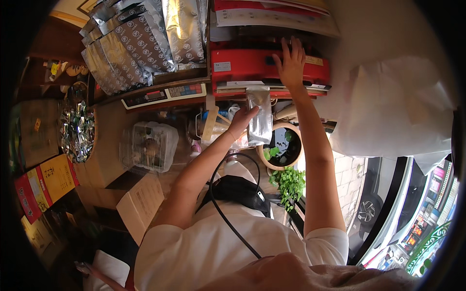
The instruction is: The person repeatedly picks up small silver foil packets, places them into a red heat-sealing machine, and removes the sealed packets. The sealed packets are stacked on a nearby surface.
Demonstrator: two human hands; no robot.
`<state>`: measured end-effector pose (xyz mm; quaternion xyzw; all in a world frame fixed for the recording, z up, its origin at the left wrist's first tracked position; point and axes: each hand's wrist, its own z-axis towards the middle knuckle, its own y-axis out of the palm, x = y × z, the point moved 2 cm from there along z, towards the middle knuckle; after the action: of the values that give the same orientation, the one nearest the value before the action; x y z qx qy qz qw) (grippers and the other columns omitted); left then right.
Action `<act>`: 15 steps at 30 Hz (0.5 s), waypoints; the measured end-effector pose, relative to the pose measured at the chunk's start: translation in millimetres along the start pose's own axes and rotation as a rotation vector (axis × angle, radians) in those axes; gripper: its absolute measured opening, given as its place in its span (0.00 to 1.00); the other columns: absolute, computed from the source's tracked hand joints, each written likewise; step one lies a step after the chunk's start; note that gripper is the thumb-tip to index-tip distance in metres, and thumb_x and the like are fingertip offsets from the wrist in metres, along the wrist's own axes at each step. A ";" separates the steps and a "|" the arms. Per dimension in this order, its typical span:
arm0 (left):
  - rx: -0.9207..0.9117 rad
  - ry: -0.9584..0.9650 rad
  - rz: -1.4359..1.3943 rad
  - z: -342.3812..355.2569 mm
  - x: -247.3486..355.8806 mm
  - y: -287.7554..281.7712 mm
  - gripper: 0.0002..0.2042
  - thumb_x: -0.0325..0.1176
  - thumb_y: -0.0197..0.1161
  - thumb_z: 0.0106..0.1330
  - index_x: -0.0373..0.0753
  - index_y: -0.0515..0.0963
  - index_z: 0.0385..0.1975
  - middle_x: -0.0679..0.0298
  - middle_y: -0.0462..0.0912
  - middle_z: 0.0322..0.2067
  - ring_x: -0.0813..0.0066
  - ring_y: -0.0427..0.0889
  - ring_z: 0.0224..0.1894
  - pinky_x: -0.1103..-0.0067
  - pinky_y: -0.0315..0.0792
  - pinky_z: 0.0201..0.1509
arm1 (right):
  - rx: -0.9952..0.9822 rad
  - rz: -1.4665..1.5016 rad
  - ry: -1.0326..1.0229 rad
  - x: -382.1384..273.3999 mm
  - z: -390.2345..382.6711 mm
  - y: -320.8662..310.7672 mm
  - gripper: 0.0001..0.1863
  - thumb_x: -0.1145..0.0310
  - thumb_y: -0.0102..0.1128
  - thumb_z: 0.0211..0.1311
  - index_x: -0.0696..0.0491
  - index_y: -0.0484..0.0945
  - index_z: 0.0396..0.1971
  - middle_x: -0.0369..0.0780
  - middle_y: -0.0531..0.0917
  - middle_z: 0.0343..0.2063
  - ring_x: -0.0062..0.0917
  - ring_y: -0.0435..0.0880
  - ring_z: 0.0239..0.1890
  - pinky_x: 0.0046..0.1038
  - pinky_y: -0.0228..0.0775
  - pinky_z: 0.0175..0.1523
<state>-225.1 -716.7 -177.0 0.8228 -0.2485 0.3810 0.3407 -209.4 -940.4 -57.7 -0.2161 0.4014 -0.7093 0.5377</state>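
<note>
My left hand (245,119) is closed on a silver foil pouch (259,123), which stands with its top edge at the front slot of a red machine (233,65), apparently a bag sealer. My right hand (292,68) lies on top of this machine toward its right end, fingers spread and nothing in them. Just left of the machine, a wooden tray (141,87) holds several patterned silver pouches (145,43), some with a gold face. A white keypad device (165,97) sits beneath that tray.
A water-filled planter (266,160) and leafy plant (291,186) stand below my hands. A small wire cage (145,145) and a basket of shiny packets (77,126) are at left, a large white bag (388,111) at right. Another person's hand (92,271) shows at lower left.
</note>
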 end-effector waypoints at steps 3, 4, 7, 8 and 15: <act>0.029 0.030 -0.052 2.3 -7.3 2.3 0.25 0.50 0.62 0.60 0.31 0.75 0.42 0.64 0.79 0.36 0.80 0.74 0.37 0.80 0.68 0.43 | -0.083 0.008 -0.020 -2.5 -4.3 11.7 0.31 0.52 0.52 0.60 0.50 0.60 0.61 0.47 0.57 0.63 0.42 0.53 0.66 0.49 0.42 0.66; 0.027 0.025 -0.044 2.7 -5.6 2.9 0.25 0.50 0.62 0.60 0.31 0.75 0.42 0.64 0.79 0.36 0.80 0.74 0.37 0.80 0.68 0.43 | -0.083 0.017 -0.014 -1.9 -4.3 12.7 0.32 0.52 0.51 0.61 0.50 0.60 0.61 0.47 0.56 0.63 0.42 0.52 0.66 0.50 0.42 0.66; 0.010 0.010 -0.007 2.1 -1.3 4.2 0.25 0.50 0.61 0.60 0.31 0.75 0.44 0.65 0.79 0.37 0.81 0.74 0.39 0.81 0.68 0.45 | -0.101 0.032 -0.013 -1.9 -7.5 13.6 0.31 0.52 0.50 0.61 0.50 0.60 0.61 0.47 0.56 0.63 0.42 0.52 0.66 0.50 0.41 0.66; 0.002 0.006 0.013 1.8 0.0 4.2 0.25 0.50 0.60 0.61 0.32 0.74 0.46 0.65 0.79 0.39 0.81 0.74 0.40 0.81 0.67 0.46 | -0.109 0.035 -0.014 -2.5 -8.7 12.8 0.31 0.52 0.50 0.61 0.50 0.60 0.61 0.47 0.55 0.63 0.42 0.52 0.66 0.50 0.40 0.66; -0.028 0.025 0.068 1.6 -3.6 -3.2 0.24 0.48 0.59 0.63 0.32 0.73 0.48 0.66 0.78 0.40 0.82 0.73 0.41 0.83 0.67 0.47 | -0.093 -0.007 0.007 -3.0 -14.9 11.1 0.30 0.54 0.50 0.62 0.51 0.61 0.61 0.48 0.56 0.63 0.41 0.52 0.66 0.50 0.41 0.66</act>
<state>-224.3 -715.3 -181.8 0.8042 -0.2775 0.3990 0.3422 -212.9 -933.6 -74.9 -0.2399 0.4351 -0.6925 0.5230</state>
